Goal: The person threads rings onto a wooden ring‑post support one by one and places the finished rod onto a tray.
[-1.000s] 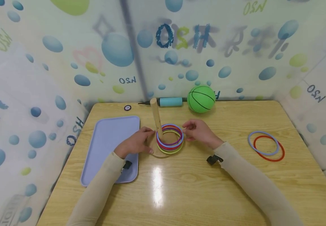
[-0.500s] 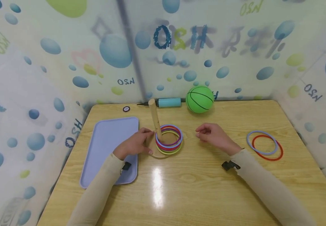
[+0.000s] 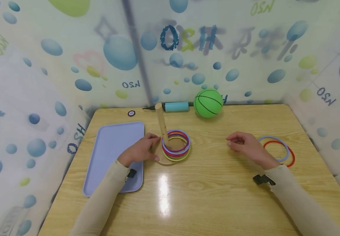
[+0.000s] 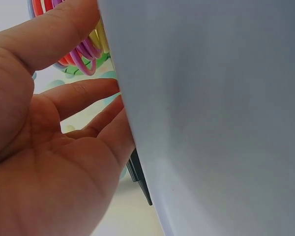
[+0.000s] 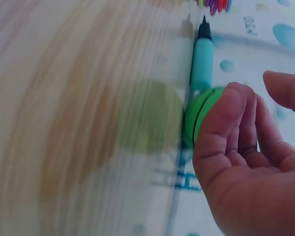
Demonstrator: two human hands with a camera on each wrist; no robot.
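A wooden post (image 3: 162,127) stands on a round wooden base (image 3: 167,164), slightly left of the table's middle. Stacked rings (image 3: 175,153) in blue, red, purple and yellow lie on the base around the post, reaching past its right side. My left hand (image 3: 140,149) rests at the base's left edge, thumb and fingers spread along it. To the right, my right hand (image 3: 250,149) hovers over the table with loosely curled fingers and nothing in them. Just beyond its wrist lie a loose blue ring (image 3: 271,137) and a red ring (image 3: 292,160), overlapping and partly hidden by that hand.
A lilac tray (image 3: 108,147) lies at the left, partly under my left forearm. Along the back wall are a green ball (image 3: 208,103), a turquoise hand pump (image 3: 177,107) and a small dark disc (image 3: 131,113). Patterned walls enclose the table on three sides.
My right hand has moved right, away from the stacked rings and towards the two loose rings. My left hand stays at the base, and the stack has not moved.
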